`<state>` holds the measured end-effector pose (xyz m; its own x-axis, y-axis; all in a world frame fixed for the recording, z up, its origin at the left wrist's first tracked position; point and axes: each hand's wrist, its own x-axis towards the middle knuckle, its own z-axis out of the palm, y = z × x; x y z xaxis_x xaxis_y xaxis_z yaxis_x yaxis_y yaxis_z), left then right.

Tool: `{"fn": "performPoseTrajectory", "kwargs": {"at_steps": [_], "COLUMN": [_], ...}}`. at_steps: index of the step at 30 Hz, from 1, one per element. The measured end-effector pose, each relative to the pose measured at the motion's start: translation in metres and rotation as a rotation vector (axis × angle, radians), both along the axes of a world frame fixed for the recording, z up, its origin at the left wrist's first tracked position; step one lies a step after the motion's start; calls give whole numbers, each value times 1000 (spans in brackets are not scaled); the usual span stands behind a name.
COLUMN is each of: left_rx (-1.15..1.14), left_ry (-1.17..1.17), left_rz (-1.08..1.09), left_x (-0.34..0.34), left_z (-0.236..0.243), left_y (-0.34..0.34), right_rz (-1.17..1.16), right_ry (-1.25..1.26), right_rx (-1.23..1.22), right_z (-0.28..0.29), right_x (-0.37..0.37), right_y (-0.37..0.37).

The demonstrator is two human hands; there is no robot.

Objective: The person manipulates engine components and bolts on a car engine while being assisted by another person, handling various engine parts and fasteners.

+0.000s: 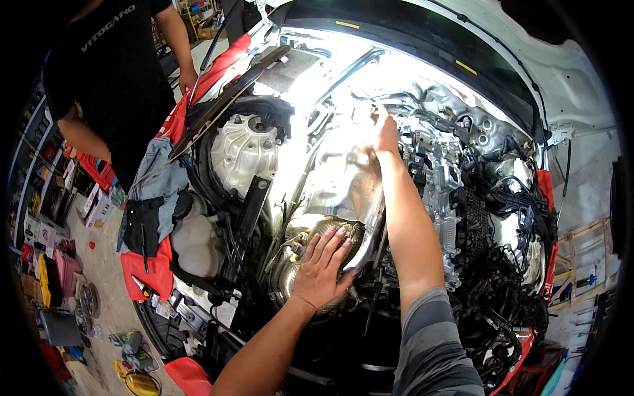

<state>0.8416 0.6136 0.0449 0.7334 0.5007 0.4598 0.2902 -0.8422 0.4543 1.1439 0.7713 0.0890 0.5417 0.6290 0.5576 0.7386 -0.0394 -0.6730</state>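
Note:
In the open engine bay, my left hand (323, 270) lies with its fingers spread on a rounded, textured metal heat shield (353, 236). Nothing is gripped by it. Farther back, my right hand (382, 132) reaches over the far edge of a smooth silver heat shield (343, 168). Its fingers look bent together in strong glare; what they hold, if anything, is washed out. Right beside that forearm sits the engine (436, 178), with exposed metal parts and connectors.
A person in a black shirt (112, 79) stands at the left fender. A white strut tower (244, 155), a pale plastic reservoir (197, 241) and a long dark strip (231, 99) lie left. Dark wiring (489, 290) fills the right. Red covers (148, 270) drape the fender.

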Motion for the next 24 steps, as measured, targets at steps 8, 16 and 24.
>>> {"fn": "performPoseTrajectory", "kwargs": {"at_steps": [8,16,24], "left_rx": [-7,-23,-40], "left_ry": [2,4,-25], "left_rz": [1,-1,-26], "left_x": [2,-1,-16], "left_z": [1,0,0], "left_y": [0,-2,7], "right_rz": [-216,-56,-236], "right_ry": [-150,-68,-228], "right_rx": [-134,-233,-265], "right_z": [6,10,13], "right_x": [-2,-17,-35], "right_y": [10,-4,7]}}
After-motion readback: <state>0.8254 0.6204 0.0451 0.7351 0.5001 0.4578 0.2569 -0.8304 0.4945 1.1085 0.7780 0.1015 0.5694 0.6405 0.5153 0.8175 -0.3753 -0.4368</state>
